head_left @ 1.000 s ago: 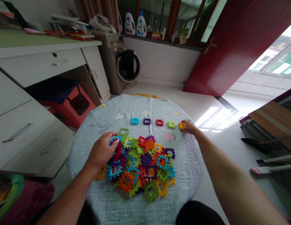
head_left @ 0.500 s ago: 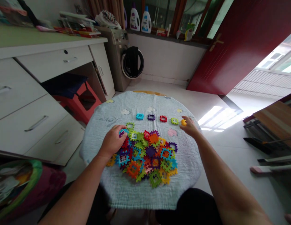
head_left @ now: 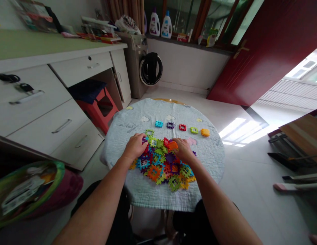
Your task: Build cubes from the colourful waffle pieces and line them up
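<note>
A heap of colourful toothed plastic building blocks (head_left: pixel 160 160) lies on the cloth-covered round table. At the heap's left edge my left hand (head_left: pixel 135 147) is closed, its curled fingers partly covering the blocks there; what they grip is hidden. My right hand (head_left: pixel 184 149) reaches in from the right, thumb and fingers about an orange block (head_left: pixel 173 145) on top of the heap. Beyond the heap is a spaced row: a light blue block (head_left: pixel 159 124), a purple one (head_left: pixel 170 125), a red one (head_left: pixel 182 127), a green one (head_left: pixel 194 130) and a yellow-orange one (head_left: pixel 205 132).
The pale blue cloth (head_left: pixel 148 200) drapes over the table edge. To the left stand white drawers (head_left: pixel 71 119), a red stool (head_left: pixel 107 105) and a full bin (head_left: pixel 53 190). Behind are a washing machine (head_left: pixel 136 64) and a red door (head_left: pixel 260 58).
My right hand has left the yellow-orange block at the row's right end and come back to the heap. My left hand stays at the heap's left side. The view has shifted slightly.
</note>
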Action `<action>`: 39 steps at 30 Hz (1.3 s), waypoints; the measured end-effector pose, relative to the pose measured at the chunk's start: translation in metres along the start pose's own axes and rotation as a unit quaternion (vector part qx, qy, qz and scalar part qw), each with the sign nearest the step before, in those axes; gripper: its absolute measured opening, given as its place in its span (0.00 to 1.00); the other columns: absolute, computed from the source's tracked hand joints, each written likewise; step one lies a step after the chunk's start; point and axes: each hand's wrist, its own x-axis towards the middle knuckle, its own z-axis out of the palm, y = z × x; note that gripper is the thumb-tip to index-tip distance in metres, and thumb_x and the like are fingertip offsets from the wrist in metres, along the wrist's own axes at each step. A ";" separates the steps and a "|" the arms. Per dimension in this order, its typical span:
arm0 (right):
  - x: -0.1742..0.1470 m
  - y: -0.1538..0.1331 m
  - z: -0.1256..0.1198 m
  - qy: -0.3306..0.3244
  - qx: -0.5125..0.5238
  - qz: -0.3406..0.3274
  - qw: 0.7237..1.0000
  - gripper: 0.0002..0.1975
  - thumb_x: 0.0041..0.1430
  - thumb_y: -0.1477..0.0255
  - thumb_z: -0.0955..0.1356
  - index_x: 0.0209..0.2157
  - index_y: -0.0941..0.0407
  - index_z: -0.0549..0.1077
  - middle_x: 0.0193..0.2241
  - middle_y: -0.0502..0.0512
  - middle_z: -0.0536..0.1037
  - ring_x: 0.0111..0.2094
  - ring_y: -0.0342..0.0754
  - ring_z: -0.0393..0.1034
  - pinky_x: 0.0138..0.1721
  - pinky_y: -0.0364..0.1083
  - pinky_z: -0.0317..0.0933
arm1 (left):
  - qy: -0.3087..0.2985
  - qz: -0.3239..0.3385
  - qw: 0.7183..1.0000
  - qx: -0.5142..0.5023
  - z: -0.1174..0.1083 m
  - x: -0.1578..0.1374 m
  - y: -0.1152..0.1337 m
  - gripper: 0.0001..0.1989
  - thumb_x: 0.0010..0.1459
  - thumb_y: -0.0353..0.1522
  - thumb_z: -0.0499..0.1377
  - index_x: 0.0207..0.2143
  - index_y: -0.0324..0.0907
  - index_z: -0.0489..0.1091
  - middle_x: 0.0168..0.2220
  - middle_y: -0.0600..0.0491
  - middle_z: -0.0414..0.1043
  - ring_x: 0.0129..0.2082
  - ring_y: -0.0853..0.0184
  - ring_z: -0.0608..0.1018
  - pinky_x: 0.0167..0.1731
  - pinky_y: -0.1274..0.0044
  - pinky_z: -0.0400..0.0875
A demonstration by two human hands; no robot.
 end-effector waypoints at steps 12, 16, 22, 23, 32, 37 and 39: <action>0.019 0.019 0.023 0.015 0.006 0.076 0.997 0.21 0.47 0.76 0.67 0.46 0.57 0.67 0.38 0.59 0.74 0.39 0.50 0.66 0.40 0.46 0.56 | -0.021 -0.014 1.000 0.014 0.003 0.001 -0.003 0.16 0.54 0.36 0.55 0.45 0.43 0.69 0.43 0.48 0.71 0.46 0.60 0.73 0.50 0.70 0.66; 0.022 0.028 0.016 0.051 0.108 0.103 0.987 0.17 0.47 0.79 0.64 0.42 0.57 0.67 0.25 0.48 0.71 0.28 0.44 0.64 0.32 0.42 0.54 | -0.027 -0.011 0.999 0.018 0.004 0.000 -0.001 0.16 0.54 0.36 0.55 0.45 0.42 0.69 0.43 0.47 0.71 0.46 0.60 0.73 0.49 0.70 0.66; 0.018 0.051 0.003 0.160 0.027 0.150 0.975 0.13 0.48 0.81 0.61 0.37 0.56 0.68 0.29 0.52 0.72 0.32 0.47 0.64 0.32 0.43 0.52 | -0.028 0.006 0.999 0.020 0.003 0.000 -0.002 0.16 0.54 0.36 0.54 0.44 0.41 0.69 0.42 0.47 0.72 0.45 0.59 0.74 0.49 0.70 0.67; 0.017 0.055 0.004 0.156 0.000 0.162 0.974 0.13 0.49 0.81 0.61 0.37 0.56 0.68 0.32 0.55 0.73 0.34 0.48 0.65 0.33 0.43 0.52 | -0.029 0.009 0.999 0.020 0.003 0.000 -0.002 0.16 0.54 0.36 0.54 0.44 0.41 0.69 0.42 0.47 0.72 0.45 0.59 0.74 0.49 0.70 0.67; 0.013 0.075 0.012 -0.063 -0.061 0.136 0.987 0.19 0.47 0.81 0.66 0.43 0.59 0.73 0.38 0.59 0.76 0.40 0.48 0.67 0.39 0.42 0.55 | -0.043 0.014 0.999 0.027 0.007 0.002 -0.005 0.17 0.53 0.36 0.54 0.45 0.42 0.69 0.43 0.48 0.72 0.45 0.60 0.74 0.49 0.71 0.66; -0.001 0.063 -0.005 -0.073 -0.055 0.105 0.990 0.07 0.54 0.71 0.66 0.34 0.57 0.74 0.33 0.55 0.76 0.35 0.47 0.67 0.34 0.43 0.55 | -0.042 0.013 0.999 0.031 0.009 0.002 -0.005 0.18 0.54 0.36 0.54 0.46 0.41 0.69 0.44 0.47 0.72 0.46 0.59 0.73 0.50 0.70 0.66; -0.012 0.056 -0.007 -0.103 -0.047 0.093 0.989 0.12 0.54 0.62 0.67 0.34 0.56 0.73 0.31 0.55 0.75 0.32 0.47 0.67 0.32 0.44 0.54 | -0.040 0.007 0.999 0.030 0.009 0.001 -0.003 0.18 0.54 0.36 0.55 0.47 0.41 0.69 0.44 0.47 0.72 0.46 0.59 0.74 0.50 0.70 0.66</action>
